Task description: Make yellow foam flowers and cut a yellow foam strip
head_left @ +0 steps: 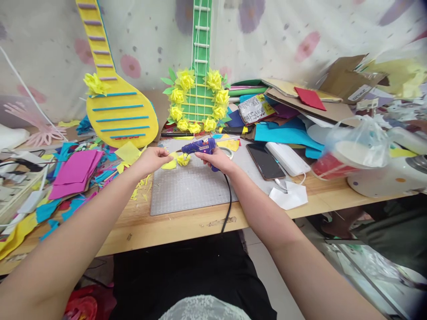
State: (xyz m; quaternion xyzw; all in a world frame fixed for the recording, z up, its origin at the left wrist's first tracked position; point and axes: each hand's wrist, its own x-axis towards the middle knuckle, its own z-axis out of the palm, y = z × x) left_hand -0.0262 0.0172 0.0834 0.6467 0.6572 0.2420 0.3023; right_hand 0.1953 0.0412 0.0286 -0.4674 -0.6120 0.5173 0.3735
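My right hand (216, 159) is wrapped round a purple hot glue gun (200, 146), its nozzle pointing left and its black cord running down over the table edge. Close to that nozzle, the fingers of my left hand (154, 159) are pinched together; whatever they hold is too small to make out. Just right of the fingertips there is a yellow paper piece (169, 163), and I cannot tell whether they touch it. A small yellow paper flower (183, 159) shows below the gun. Both hands are above the grey cutting mat (187, 195).
Behind stand a yellow paper instrument (123, 113) and a green one (202, 58) ringed with yellow flowers. Pink sheets (75, 171) and scraps lie left. To the right are a phone (265, 160), a white power bank (287, 158), stacked coloured sheets and a bagged cup (347, 155).
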